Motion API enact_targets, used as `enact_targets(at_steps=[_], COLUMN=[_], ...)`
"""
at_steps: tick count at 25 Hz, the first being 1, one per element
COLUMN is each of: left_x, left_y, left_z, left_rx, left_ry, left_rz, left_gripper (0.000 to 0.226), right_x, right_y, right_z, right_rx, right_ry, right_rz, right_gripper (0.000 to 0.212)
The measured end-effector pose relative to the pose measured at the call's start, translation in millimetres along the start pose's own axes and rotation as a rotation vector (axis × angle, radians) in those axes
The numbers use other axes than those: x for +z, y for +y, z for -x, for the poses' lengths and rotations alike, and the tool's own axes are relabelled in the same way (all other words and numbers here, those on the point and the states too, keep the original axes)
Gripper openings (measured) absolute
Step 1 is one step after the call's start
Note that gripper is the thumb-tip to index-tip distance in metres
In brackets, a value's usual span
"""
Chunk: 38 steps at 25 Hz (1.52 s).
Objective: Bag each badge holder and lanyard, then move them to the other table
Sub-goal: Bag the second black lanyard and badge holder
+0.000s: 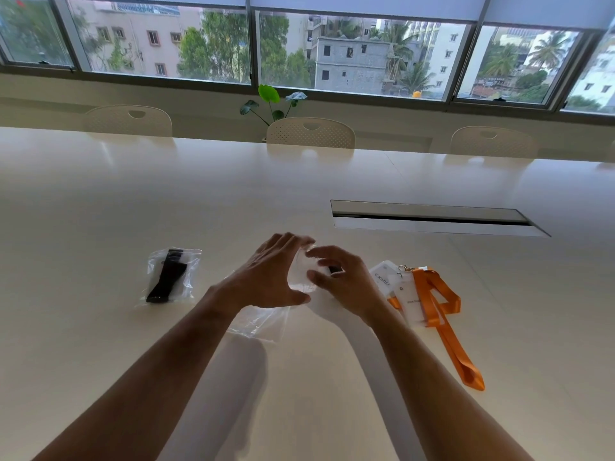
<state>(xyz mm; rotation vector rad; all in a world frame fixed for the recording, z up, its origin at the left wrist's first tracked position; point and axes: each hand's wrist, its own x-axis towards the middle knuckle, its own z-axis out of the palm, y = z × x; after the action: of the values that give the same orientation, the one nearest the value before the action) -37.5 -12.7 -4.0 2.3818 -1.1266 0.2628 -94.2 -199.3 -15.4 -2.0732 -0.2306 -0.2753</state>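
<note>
- Head view: left hand (266, 274) and right hand (342, 281) — both pinch a clear bag (301, 272) above the table (100, 194)
- Sealed bag with black lanyard (171, 276) — left of hands
- Orange lanyard (446, 314) with badge holders (401, 291) — unbagged, right of hands

an office meeting room. a long pale desk (233, 194) carries a recessed cable hatch (429, 217), and 3 matching perforated chairs (311, 133) stand along its far side. behind them a wide band of windows (349, 51) with roller blinds (366, 1) looks onto city buildings. a potted plant (274, 103) stands by the sill.
</note>
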Motion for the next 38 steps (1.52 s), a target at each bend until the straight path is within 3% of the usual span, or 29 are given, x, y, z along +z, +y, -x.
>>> enact_targets(at_steps=[3, 6, 13, 24, 30, 38], left_x=[-1, -2, 0, 6, 6, 5], left_y=[0, -1, 1, -1, -3, -6], left_z=[2, 4, 5, 8, 7, 7], left_rx=[-0.014, -0.022, -0.047, -0.073, -0.095, -0.168], left_ry=[0.012, 0.019, -0.006, 0.018, 0.005, 0.004], left_rz=[0.020, 0.018, -0.005, 0.003, 0.000, -0.032], left_gripper=[0.094, 0.096, 0.098, 0.097, 0.097, 0.097], right_x=[-14, -29, -22, -12, -13, -30], right_y=[12, 25, 34, 26, 23, 28], right_z=[-2, -4, -12, -8, -5, 3], right_rx=[0.132, 0.273, 0.495, 0.505, 0.444, 0.512], right_ry=[0.279, 0.459, 0.162, 0.066, -0.019, 0.122], right_rz=[-0.131, 0.043, 0.391, 0.499, 0.253, -0.292], right_gripper=[0.016, 0.012, 0.034, 0.032, 0.028, 0.034])
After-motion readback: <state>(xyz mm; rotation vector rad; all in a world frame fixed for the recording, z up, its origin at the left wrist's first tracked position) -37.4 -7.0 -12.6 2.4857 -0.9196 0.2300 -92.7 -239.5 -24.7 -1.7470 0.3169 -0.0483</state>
